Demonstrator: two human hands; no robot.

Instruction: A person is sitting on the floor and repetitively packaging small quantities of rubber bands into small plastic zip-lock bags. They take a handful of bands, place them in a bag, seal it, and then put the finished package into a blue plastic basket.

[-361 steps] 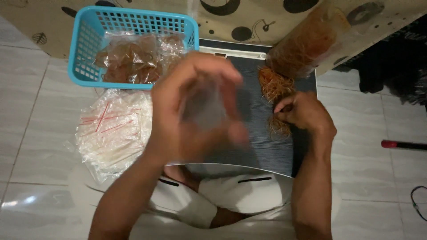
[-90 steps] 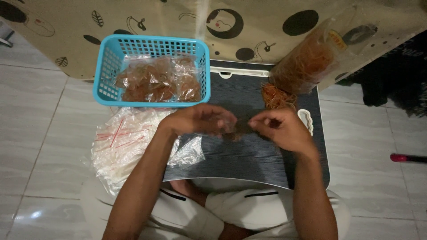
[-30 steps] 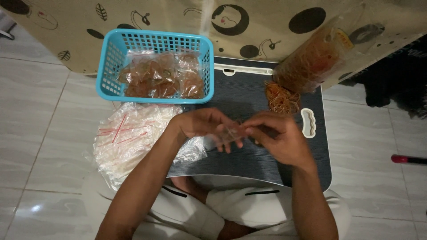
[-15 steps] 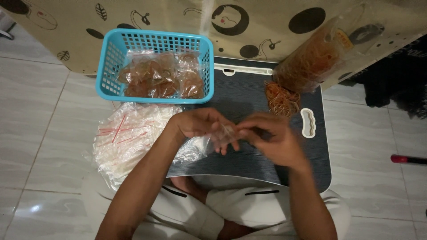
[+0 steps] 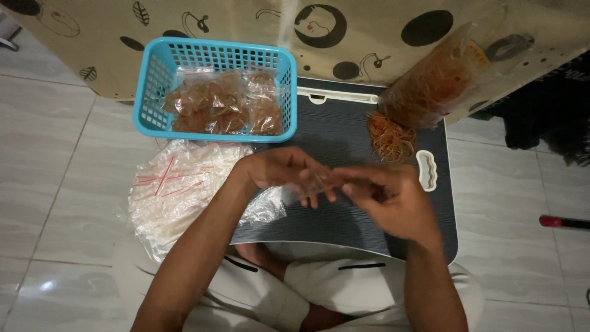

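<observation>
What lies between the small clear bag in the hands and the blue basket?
Nothing visible. Both hands, left hand and right hand, pinch the small clear bag over the dark lap tray; only bare tray surface separates it from the blue basket.

This looks like a room in a home used for small hand packing work. The person sits cross-legged on a pale tiled floor [image 5: 55, 184] with a low dark lap surface [image 5: 344, 129] over the legs. A beige patterned cloth [image 5: 246, 24] hangs behind. A blue plastic basket [image 5: 153, 92] of filled small bags, a pile of clear empty bags [image 5: 184, 184] and loose orange rubber bands [image 5: 390, 136] lie around.
</observation>
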